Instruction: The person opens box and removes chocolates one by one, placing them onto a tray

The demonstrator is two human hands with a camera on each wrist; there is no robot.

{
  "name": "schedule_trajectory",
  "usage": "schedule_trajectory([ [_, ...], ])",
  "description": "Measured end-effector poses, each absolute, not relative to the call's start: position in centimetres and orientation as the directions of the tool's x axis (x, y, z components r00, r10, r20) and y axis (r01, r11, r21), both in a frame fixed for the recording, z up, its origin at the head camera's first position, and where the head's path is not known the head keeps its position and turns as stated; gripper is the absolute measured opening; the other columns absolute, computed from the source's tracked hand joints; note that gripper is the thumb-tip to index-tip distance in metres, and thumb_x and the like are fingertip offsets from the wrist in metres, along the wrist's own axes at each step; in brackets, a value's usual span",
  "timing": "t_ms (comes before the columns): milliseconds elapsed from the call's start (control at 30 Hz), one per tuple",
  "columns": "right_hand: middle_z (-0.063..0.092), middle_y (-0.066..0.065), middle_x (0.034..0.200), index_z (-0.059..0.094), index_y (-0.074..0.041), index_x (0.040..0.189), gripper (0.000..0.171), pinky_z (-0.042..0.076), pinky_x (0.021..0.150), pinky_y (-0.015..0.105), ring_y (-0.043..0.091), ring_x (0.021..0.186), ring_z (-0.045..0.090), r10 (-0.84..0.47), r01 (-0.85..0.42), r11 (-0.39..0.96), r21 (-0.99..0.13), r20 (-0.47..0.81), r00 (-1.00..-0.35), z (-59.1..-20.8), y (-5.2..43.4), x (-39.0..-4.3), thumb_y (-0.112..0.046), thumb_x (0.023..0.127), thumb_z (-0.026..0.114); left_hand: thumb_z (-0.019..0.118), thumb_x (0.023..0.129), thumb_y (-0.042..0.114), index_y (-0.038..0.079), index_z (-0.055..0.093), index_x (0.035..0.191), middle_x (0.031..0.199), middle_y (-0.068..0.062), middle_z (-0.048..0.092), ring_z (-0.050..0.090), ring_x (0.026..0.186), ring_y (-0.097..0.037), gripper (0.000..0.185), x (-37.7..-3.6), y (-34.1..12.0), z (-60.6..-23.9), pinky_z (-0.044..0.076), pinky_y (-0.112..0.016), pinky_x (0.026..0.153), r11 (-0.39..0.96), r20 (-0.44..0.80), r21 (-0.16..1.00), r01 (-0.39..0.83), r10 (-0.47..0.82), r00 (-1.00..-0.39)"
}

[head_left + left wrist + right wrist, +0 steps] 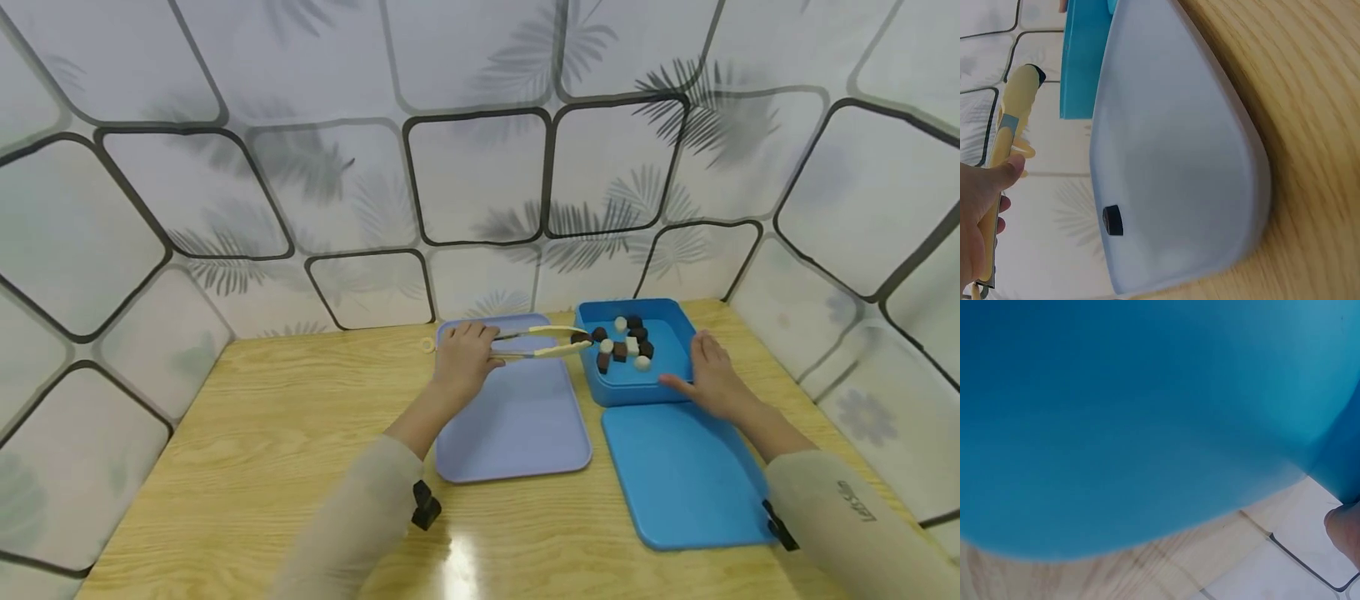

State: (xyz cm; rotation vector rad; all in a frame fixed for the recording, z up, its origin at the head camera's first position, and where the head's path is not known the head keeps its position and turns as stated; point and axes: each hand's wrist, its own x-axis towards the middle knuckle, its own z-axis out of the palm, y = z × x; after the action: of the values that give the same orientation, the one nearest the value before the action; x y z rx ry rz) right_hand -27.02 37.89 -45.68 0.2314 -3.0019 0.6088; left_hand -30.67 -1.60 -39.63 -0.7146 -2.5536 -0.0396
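A pair of tongs (558,350) with cream-coloured tips is gripped in my left hand (463,357), above the far part of the lavender tray (517,433). Between the tong tips, at the left rim of the blue box (626,396), sits a small dark piece (580,337). The left wrist view shows thumb and fingers around the tongs (1005,147), and a black piece (1113,220) lying on the tray. Several dark and white pieces (619,352) lie inside the box. My right hand (712,375) rests against the box's right side, fingers extended and thumb at the near right corner.
A flat blue lid or tray (690,475) lies just in front of the box on the wooden table (285,450). Beyond the lavender tray's left edge is a small cream ring (427,344). Patterned cloth walls (480,183) enclose the table's back and sides.
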Motion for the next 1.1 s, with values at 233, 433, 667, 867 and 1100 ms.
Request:
schedule_trajectory([
  [233,-0.009,0.040,0.148,-0.006,0.020,0.140,0.109,0.002,0.110,0.064,0.054,0.137,-0.006,-0.127,-0.149,0.911,-0.384,0.081,-0.989,-45.2,37.8,-26.9,-0.059,0.090,0.050,0.077,0.071,0.036,0.009,0.065,0.111,0.104,-0.005,0.067,0.059,0.100,-0.023,0.050,-30.2,-4.0,-40.8,0.047,-0.038,0.085,0.866,0.471,-0.030,0.499,0.452,-0.757],
  [433,-0.009,0.040,0.148,-0.008,0.020,0.140,0.110,0.003,0.110,0.064,0.053,0.137,-0.006,-0.119,-0.128,0.923,-0.363,0.046,-0.992,-45.1,37.7,-27.3,-0.060,0.090,0.049,0.079,0.070,0.035,0.009,0.065,0.110,0.101,-0.007,0.066,0.058,0.095,-0.024,0.050,-29.6,-6.4,-41.8,0.048,-0.038,0.081,0.888,0.464,-0.021,0.460,0.416,-0.782],
  [667,-0.007,0.041,0.147,-0.005,0.021,0.140,0.110,0.003,0.110,0.064,0.054,0.137,-0.004,-0.119,-0.133,0.924,-0.359,0.061,-0.991,-45.4,37.7,-27.2,-0.061,0.089,0.049,0.079,0.071,0.036,0.007,0.065,0.111,0.102,-0.008,0.066,0.059,0.094,-0.026,0.052,-29.1,-8.5,-42.1,0.050,-0.040,0.081,0.897,0.447,-0.049,0.439,0.413,-0.794],
  [867,-0.006,0.040,0.148,-0.004,0.020,0.140,0.110,0.003,0.110,0.064,0.054,0.137,-0.004,-0.122,-0.142,0.919,-0.368,0.077,-0.989,-46.1,37.9,-27.1,-0.060,0.089,0.051,0.080,0.069,0.036,0.007,0.066,0.109,0.102,-0.008,0.066,0.060,0.094,-0.026,0.052,-28.8,-9.3,-42.3,0.050,-0.040,0.079,0.897,0.419,-0.044,0.440,0.417,-0.807],
  [1100,-0.006,0.041,0.147,-0.006,0.019,0.141,0.110,0.005,0.108,0.066,0.055,0.136,-0.003,-0.115,-0.139,0.917,-0.374,0.087,-0.990,-45.8,37.7,-27.1,-0.060,0.089,0.051,0.083,0.065,0.034,0.006,0.067,0.107,0.098,-0.008,0.066,0.060,0.091,-0.025,0.053,-29.2,-9.9,-42.9,0.049,-0.039,0.078,0.916,0.483,-0.079,0.394,0.381,-0.788],
])
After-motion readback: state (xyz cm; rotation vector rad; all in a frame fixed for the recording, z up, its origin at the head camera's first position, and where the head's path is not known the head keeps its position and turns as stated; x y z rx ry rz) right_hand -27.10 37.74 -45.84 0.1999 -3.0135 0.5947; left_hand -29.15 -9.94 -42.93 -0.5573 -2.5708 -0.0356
